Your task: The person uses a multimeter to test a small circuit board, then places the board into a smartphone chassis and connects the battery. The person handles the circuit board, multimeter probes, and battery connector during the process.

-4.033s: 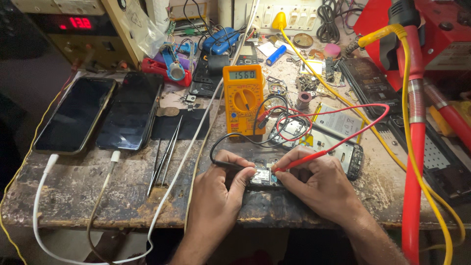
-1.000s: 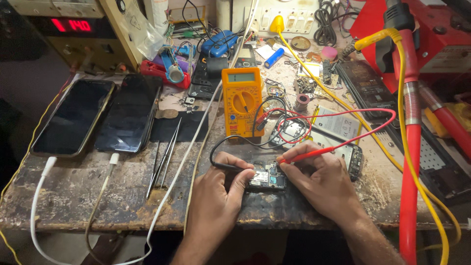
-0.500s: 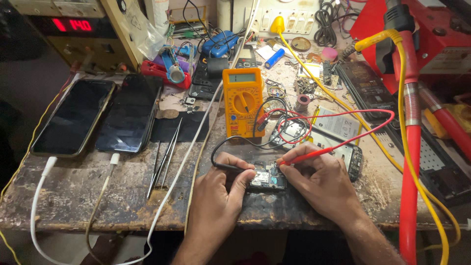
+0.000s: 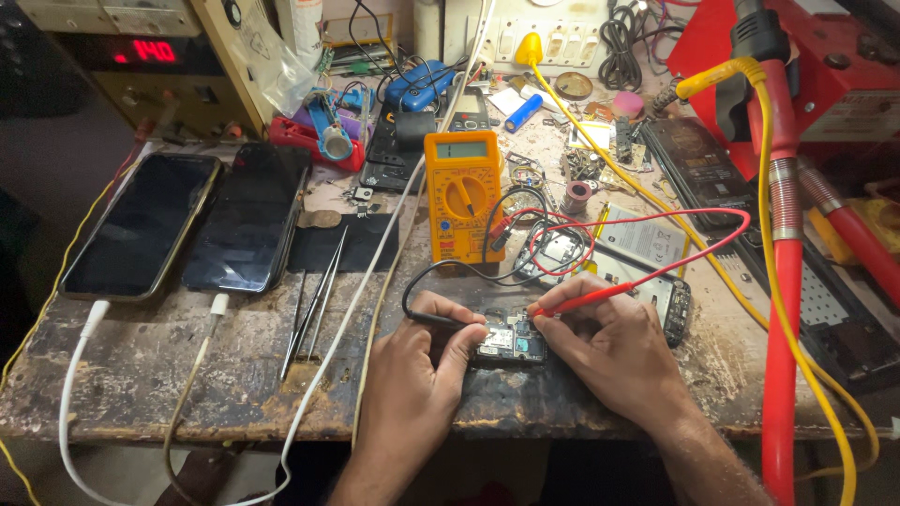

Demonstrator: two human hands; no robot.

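Currently both hands sit at the front edge of the worn wooden worktop, either side of a small circuit board lying flat between them: left hand pinches the black probe, tip at the board's left edge; right hand grips the red probe, tip at the board's upper right. Both leads run back to the yellow multimeter standing just behind; two dark phones lie far left, tweezers between them and the hands.
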